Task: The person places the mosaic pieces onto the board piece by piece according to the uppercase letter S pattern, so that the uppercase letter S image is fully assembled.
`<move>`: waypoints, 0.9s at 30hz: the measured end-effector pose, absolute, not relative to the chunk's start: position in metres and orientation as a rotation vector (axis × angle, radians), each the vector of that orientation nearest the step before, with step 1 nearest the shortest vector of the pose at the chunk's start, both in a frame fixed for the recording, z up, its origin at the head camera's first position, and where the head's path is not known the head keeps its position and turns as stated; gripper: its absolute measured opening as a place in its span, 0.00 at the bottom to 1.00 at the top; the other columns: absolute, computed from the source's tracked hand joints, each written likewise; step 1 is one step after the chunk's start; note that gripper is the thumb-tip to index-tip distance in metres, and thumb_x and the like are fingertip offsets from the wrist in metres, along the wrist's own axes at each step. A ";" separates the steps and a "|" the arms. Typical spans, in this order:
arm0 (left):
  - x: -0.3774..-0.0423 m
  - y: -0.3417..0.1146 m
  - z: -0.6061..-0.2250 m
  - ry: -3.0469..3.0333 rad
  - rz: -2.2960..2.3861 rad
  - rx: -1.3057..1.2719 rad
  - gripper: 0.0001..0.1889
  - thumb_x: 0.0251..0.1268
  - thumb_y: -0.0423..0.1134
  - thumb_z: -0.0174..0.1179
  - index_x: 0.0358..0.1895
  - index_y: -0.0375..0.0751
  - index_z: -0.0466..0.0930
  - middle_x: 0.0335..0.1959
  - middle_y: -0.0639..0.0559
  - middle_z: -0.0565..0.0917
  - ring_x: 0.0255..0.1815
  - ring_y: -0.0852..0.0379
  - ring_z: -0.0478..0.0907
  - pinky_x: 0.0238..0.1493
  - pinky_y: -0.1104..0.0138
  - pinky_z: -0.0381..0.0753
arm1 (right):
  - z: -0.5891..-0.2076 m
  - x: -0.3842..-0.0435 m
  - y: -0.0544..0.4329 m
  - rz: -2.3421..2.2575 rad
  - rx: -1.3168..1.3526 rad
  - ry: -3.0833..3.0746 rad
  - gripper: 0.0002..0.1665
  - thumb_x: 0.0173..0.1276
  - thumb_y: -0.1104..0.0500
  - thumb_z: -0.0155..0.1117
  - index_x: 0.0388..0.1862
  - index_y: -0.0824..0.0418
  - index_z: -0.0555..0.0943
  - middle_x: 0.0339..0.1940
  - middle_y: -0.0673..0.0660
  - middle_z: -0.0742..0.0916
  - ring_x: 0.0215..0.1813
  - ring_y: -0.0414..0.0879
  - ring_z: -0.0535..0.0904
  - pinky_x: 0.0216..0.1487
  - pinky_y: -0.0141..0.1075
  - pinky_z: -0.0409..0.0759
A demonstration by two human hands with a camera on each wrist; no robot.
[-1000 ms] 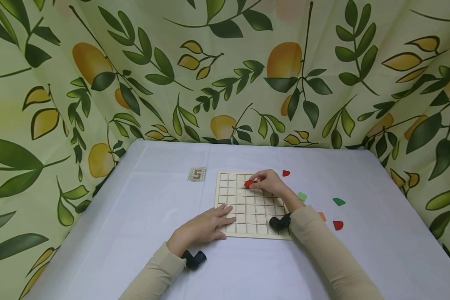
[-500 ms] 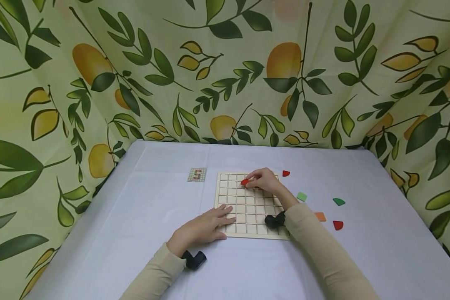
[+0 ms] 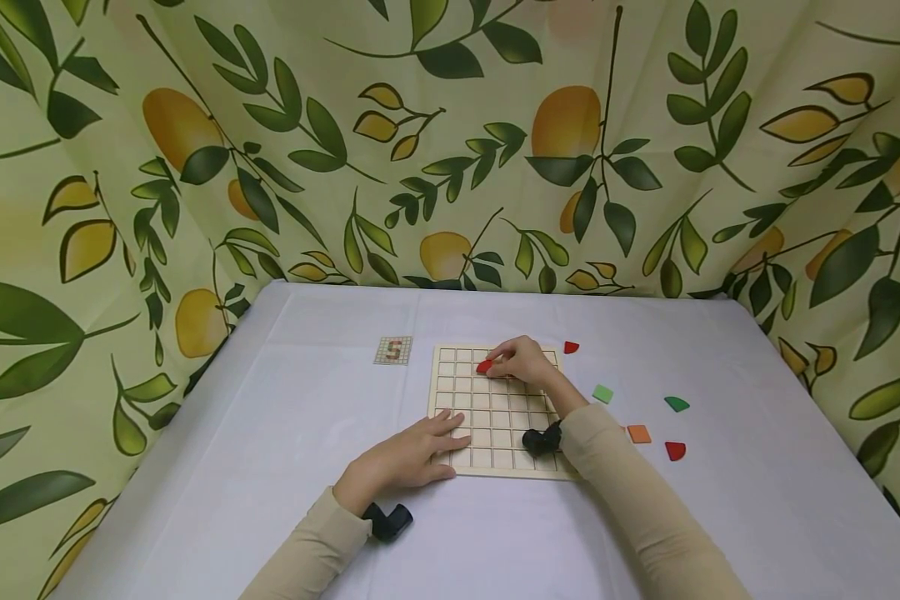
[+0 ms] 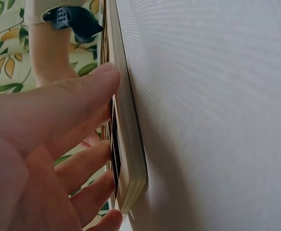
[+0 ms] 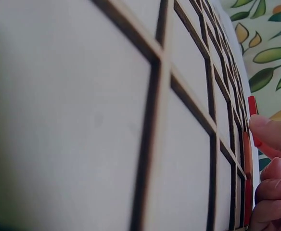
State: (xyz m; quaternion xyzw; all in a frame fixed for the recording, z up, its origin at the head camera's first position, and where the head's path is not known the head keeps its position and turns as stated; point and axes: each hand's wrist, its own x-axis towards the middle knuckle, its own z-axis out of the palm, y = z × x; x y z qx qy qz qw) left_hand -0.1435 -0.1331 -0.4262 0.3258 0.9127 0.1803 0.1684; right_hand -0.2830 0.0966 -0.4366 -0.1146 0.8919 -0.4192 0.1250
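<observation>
My right hand pinches a small red tile between thumb and fingers, over the far rows of a wooden grid board. In the right wrist view this red tile stands tilted at the fingertips, its other side hidden by the thumb. An orange tile and another red tile sit in the board close by, largely covered by the hand in the head view. My left hand rests with spread fingers on the board's near left corner; its thumb lies at the wooden edge.
Left of the board lies a small patterned card with a grid. To the right are red quarter-round tiles, a light green square, a green quarter-round tile and an orange square. A patterned curtain hangs behind.
My right hand has moved a little left across the board with the red tile. More of the orange square shows beside the sleeve. My left hand has stayed in place.
</observation>
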 end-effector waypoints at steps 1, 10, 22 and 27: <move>-0.143 -0.133 -0.426 2.596 0.513 0.926 0.27 0.68 0.46 0.57 0.69 0.48 0.68 0.78 0.47 0.58 0.81 0.44 0.50 0.78 0.48 0.57 | -0.437 -0.283 0.096 -1.214 -0.331 2.603 0.17 0.56 0.60 0.73 0.44 0.65 0.87 0.22 0.50 0.75 0.30 0.44 0.67 0.28 0.30 0.64; -0.142 -0.133 -0.427 2.592 0.520 0.919 0.26 0.68 0.44 0.58 0.69 0.48 0.69 0.78 0.46 0.59 0.80 0.43 0.51 0.78 0.48 0.56 | -0.435 -0.284 0.091 -1.135 -0.290 2.637 0.16 0.55 0.59 0.74 0.43 0.63 0.87 0.25 0.52 0.76 0.32 0.44 0.68 0.29 0.30 0.64; -0.142 -0.132 -0.427 2.605 0.511 0.913 0.27 0.68 0.45 0.58 0.69 0.49 0.69 0.78 0.47 0.59 0.81 0.44 0.51 0.79 0.48 0.56 | -0.434 -0.283 0.089 -1.098 -0.252 2.628 0.16 0.56 0.58 0.74 0.44 0.61 0.88 0.28 0.53 0.78 0.35 0.45 0.68 0.30 0.30 0.64; -0.143 -0.132 -0.427 2.606 0.510 0.931 0.27 0.68 0.43 0.58 0.69 0.47 0.69 0.77 0.45 0.60 0.80 0.43 0.52 0.78 0.47 0.57 | -0.435 -0.284 0.088 -1.097 -0.243 2.621 0.17 0.55 0.58 0.75 0.45 0.60 0.88 0.30 0.53 0.79 0.36 0.45 0.67 0.31 0.31 0.63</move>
